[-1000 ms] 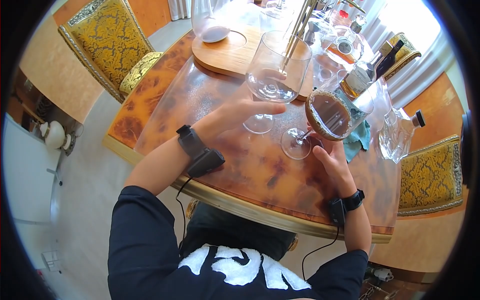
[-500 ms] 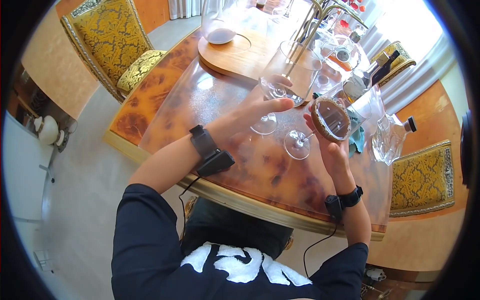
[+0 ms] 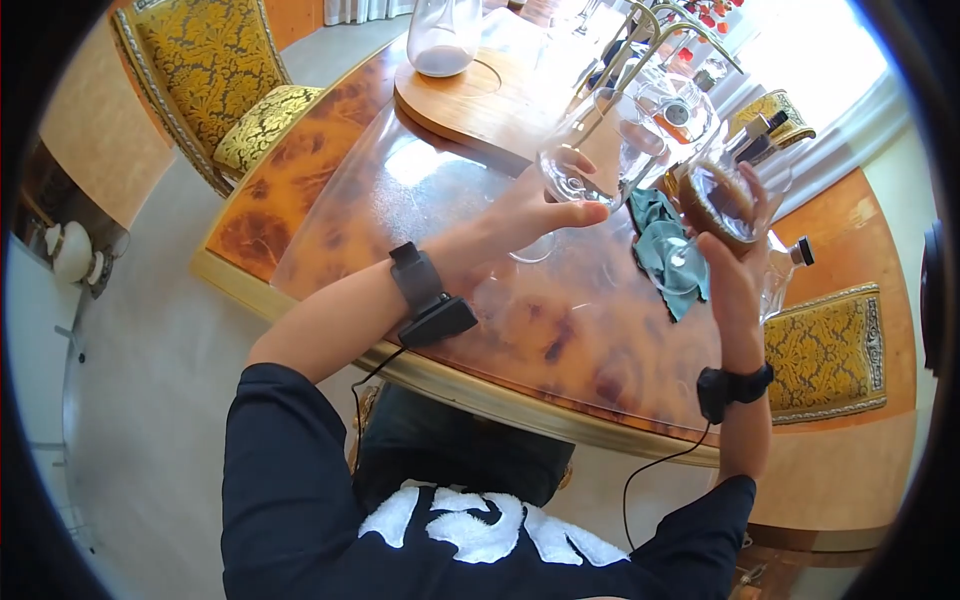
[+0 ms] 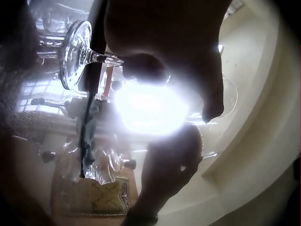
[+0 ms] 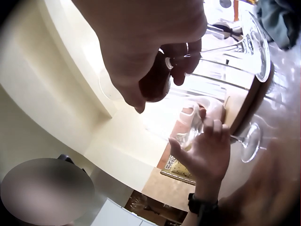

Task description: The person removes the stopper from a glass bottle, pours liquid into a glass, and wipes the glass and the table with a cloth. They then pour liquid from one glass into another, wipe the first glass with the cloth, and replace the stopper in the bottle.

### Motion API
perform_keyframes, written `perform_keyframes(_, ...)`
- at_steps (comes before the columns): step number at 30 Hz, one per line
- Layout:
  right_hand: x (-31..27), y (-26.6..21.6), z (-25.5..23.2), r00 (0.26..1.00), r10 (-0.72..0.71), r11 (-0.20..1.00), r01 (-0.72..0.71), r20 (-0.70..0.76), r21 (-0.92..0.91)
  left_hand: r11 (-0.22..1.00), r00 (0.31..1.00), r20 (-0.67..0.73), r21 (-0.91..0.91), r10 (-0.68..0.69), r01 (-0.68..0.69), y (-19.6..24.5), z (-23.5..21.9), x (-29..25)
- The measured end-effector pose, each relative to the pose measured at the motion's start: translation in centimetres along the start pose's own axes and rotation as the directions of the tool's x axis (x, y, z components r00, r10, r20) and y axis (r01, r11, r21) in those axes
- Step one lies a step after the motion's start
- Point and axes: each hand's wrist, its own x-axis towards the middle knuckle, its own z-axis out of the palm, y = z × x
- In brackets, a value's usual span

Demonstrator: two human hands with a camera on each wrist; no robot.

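My left hand (image 3: 535,215) holds a large clear wine glass (image 3: 625,170), its fingers round the base of the bowl. That glass looks empty, and its foot (image 5: 252,141) shows below the hand in the right wrist view. My right hand (image 3: 738,285) grips a smaller stemmed glass (image 3: 722,200) under its bowl. A rough brown crust lines this glass's rim, and a dark brown drink (image 5: 155,84) shows inside. Its foot (image 5: 261,49) sticks out past my fingers in the right wrist view. Both glasses are held up over the table, apart from each other.
A teal cloth (image 3: 660,250) lies on the glossy brown table (image 3: 560,340) between the hands. Behind the left hand, a decanter (image 3: 442,45) stands on a round wooden board (image 3: 430,110). A black-stoppered clear bottle (image 3: 780,275) stands beyond the right hand; dark bottles (image 3: 765,130) stand farther back.
My right hand has moved right and away from the left hand with the brown-rimmed glass, showing more of the teal cloth. My left hand and its wine glass have shifted slightly right.
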Motion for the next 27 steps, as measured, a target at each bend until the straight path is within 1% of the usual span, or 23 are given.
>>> perform_keyframes(2, 0.8, -2.2, -0.1, 1.000, -0.010, 0.993, 0.010, -0.001, -0.114, 1.000, 1.000, -0.011, 0.010, 0.014, -0.013, 0.1, 0.1, 0.0)
perform_keyframes(3, 1.3, -2.6, -0.4, 0.998, -0.052, 0.986, 0.055, 0.023, -0.155, 1.000, 1.000, -0.009, 0.006, 0.014, -0.014, 0.0, 0.1, 0.0)
perform_keyframes(5, 1.9, -4.3, -0.2, 0.998, -0.059, 0.973, 0.065, 0.036, -0.222, 1.000, 0.999, -0.050, 0.007, 0.015, -0.015, -0.2, 0.1, 0.0)
perform_keyframes(6, 2.3, -4.6, -0.3, 0.998, -0.059, 0.972, 0.065, 0.033, -0.226, 1.000, 0.999, -0.046, 0.005, 0.016, -0.016, -0.2, 0.1, 0.1)
perform_keyframes(8, 3.1, -4.9, -0.8, 0.986, -0.115, 0.933, 0.149, 0.121, -0.329, 1.000, 0.997, -0.080, 0.017, 0.021, -0.020, -0.3, 0.2, 0.0)
perform_keyframes(11, 3.9, -5.5, -0.7, 0.986, -0.078, 0.914, 0.129, 0.147, -0.384, 1.000, 0.998, -0.065, 0.008, 0.004, -0.003, -0.3, 0.2, 0.0)
perform_keyframes(13, 4.4, -5.6, -0.6, 0.986, -0.101, 0.913, 0.146, 0.136, -0.380, 1.000, 0.998, -0.066, 0.016, 0.013, -0.012, -0.5, 0.1, 0.1)
perform_keyframes(15, 5.0, -5.5, -0.9, 0.984, -0.088, 0.909, 0.142, 0.152, -0.393, 1.000, 0.997, -0.068, 0.022, 0.023, -0.021, -0.5, 0.2, 0.2)
perform_keyframes(17, 5.6, -5.4, -1.1, 0.985, -0.079, 0.897, 0.137, 0.153, -0.421, 1.000, 0.997, -0.076, 0.018, 0.004, -0.003, -0.5, 0.2, 0.1)
perform_keyframes(19, 6.2, -5.3, -1.1, 0.965, -0.151, 0.867, 0.234, 0.216, -0.439, 1.000, 0.997, -0.073, 0.021, 0.011, -0.009, -0.4, 0.2, 0.1)
perform_keyframes(20, 6.4, -5.3, -1.1, 0.965, -0.154, 0.866, 0.236, 0.215, -0.441, 1.000, 0.997, -0.074, 0.026, 0.015, -0.013, -0.4, 0.2, 0.1)
perform_keyframes(22, 6.7, -5.4, -1.1, 0.955, -0.179, 0.808, 0.280, 0.238, -0.518, 1.000, 0.997, -0.073, 0.021, 0.006, -0.005, -0.4, 0.3, 0.1)
perform_keyframes(23, 6.9, -5.5, -1.1, 0.954, -0.181, 0.807, 0.283, 0.238, -0.519, 1.000, 0.997, -0.073, 0.016, -0.005, 0.006, -0.4, 0.2, 0.2)
perform_keyframes(25, 7.1, -5.8, -1.1, 0.947, -0.148, 0.786, 0.287, 0.285, -0.547, 1.000, 0.997, -0.072, 0.017, -0.005, 0.006, -0.5, 0.2, 0.2)
perform_keyframes(27, 7.3, -6.1, -0.9, 0.944, -0.153, 0.769, 0.300, 0.292, -0.565, 1.000, 0.997, -0.071, 0.017, -0.005, 0.006, -0.4, 0.2, 0.1)
